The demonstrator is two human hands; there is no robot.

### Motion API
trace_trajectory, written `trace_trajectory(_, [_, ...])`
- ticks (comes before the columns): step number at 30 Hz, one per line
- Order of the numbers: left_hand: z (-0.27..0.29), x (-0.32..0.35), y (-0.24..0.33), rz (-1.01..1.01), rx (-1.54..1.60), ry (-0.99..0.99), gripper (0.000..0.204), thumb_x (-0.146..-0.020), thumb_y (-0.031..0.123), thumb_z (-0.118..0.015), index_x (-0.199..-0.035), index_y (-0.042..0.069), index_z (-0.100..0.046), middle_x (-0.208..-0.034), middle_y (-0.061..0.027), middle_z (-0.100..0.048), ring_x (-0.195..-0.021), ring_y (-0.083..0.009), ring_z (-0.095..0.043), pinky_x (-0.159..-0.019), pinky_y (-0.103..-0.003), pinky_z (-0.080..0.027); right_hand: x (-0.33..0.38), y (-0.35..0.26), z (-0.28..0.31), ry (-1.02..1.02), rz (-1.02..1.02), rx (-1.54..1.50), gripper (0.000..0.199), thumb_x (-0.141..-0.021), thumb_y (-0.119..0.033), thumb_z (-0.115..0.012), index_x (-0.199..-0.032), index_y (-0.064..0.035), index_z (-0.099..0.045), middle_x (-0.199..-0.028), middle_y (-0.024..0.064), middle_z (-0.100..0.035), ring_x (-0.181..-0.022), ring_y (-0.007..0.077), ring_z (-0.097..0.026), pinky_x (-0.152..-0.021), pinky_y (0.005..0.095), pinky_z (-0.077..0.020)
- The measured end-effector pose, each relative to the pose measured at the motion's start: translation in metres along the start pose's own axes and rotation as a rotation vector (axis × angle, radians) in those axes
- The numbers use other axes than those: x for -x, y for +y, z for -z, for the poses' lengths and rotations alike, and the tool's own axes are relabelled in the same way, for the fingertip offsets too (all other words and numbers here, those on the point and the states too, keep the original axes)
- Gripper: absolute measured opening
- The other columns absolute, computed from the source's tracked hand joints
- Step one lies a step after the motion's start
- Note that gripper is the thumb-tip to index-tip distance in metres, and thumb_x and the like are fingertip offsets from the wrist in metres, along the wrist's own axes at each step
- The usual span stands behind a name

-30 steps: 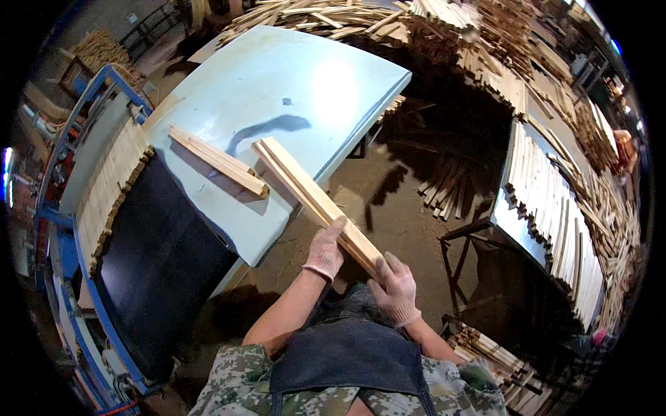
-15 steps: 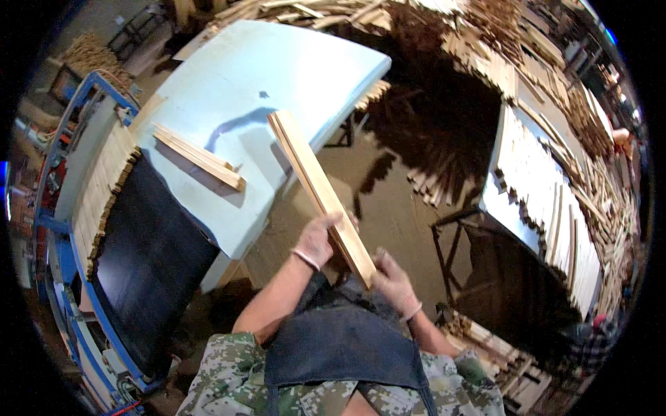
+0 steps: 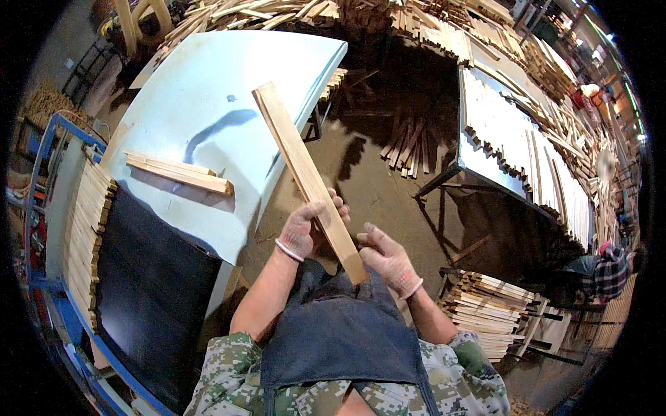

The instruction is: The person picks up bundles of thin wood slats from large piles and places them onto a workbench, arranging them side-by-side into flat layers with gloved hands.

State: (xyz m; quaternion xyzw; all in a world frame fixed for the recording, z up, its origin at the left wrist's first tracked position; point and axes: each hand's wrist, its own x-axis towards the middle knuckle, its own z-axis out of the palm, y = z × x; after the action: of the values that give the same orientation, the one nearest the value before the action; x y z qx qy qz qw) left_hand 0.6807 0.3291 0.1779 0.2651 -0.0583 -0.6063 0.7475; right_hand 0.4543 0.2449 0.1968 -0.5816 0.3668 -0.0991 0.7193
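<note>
1. In the left hand point(image 3: 300, 232), fingers wrapped round it, the wooden piece point(image 3: 298, 158) slants lengthwise ahead and leftward
2. Just right of its near end, and closest to it, the right hand point(image 3: 390, 262) has fingers parted

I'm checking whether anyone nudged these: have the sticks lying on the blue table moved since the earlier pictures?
No: judged against the dark stain on the table, the sticks keep their place; the view shifted.

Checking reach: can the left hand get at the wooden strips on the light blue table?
Probably not freely: the left hand is gripping a length of wood, though nothing appears to cover the wooden strips.
</note>
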Motion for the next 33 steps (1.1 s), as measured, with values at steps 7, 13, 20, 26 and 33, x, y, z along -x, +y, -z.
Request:
trace_trajectory(7, [0.023, 0.020, -0.021, 0.170, -0.076, -0.101, 0.059, -0.083, 0.025, -0.082, -0.132, 0.006, -0.057, -0.114, -0.0094, -0.068, -0.113, -0.0307, -0.066, -0.108, -0.051, -0.052, 0.016, -0.013, -0.064, 0.134, 0.056, 0.740, 0.081, -0.087, -0.038, -0.075, -0.153, -0.0035, -0.044, -0.122, 0.0270, -0.070, -0.113, 0.0395, -0.070, -0.097, 0.0460, -0.0555])
trace_trajectory(13, [0.038, 0.021, -0.057, 0.316, -0.093, -0.172, 0.061, -0.085, 0.024, -0.083, -0.136, 0.005, -0.055, -0.121, -0.0117, -0.069, -0.117, -0.0305, -0.066, -0.110, -0.049, -0.050, 0.051, 0.032, -0.074, 0.388, 0.043, 0.793, 0.086, -0.084, -0.033, -0.076, -0.153, 0.0059, -0.042, -0.118, 0.0298, -0.070, -0.107, 0.0424, -0.071, -0.092, 0.0477, -0.0572])
trace_trajectory(20, [0.018, 0.021, -0.127, 0.360, -0.380, 0.064, 0.033, -0.095, 0.023, -0.078, -0.117, 0.001, -0.068, -0.102, -0.0095, -0.073, -0.095, -0.0224, -0.072, -0.088, -0.037, -0.060, 0.087, 0.064, -0.061, 0.589, 0.028, 0.824, 0.080, -0.088, -0.029, -0.075, -0.154, 0.0030, -0.044, -0.130, 0.0262, -0.067, -0.119, 0.0359, -0.068, -0.097, 0.0430, -0.0558])
trace_trajectory(26, [-0.013, 0.019, -0.141, 0.398, -0.604, 0.145, 0.038, -0.097, 0.035, -0.075, -0.113, 0.002, -0.068, -0.097, -0.0065, -0.072, -0.086, -0.0188, -0.070, -0.079, -0.037, -0.059, 0.104, 0.085, -0.015, 0.409, 0.029, -0.083, 0.064, -0.097, -0.022, -0.066, -0.153, 0.0043, -0.048, -0.145, 0.0127, -0.062, -0.128, 0.0173, -0.060, -0.109, 0.0302, -0.0472])
trace_trajectory(33, [-0.034, 0.005, -0.183, 0.424, -0.537, 0.163, 0.035, -0.092, 0.021, -0.078, -0.117, -0.002, -0.068, -0.103, -0.0116, -0.075, -0.090, -0.0235, -0.073, -0.080, -0.039, -0.062, 0.129, 0.084, 0.041, 0.288, -0.038, -0.448, 0.055, -0.103, -0.018, -0.058, -0.152, 0.0043, -0.049, -0.134, 0.0097, -0.065, -0.119, 0.0183, -0.063, -0.106, 0.0334, -0.0490])
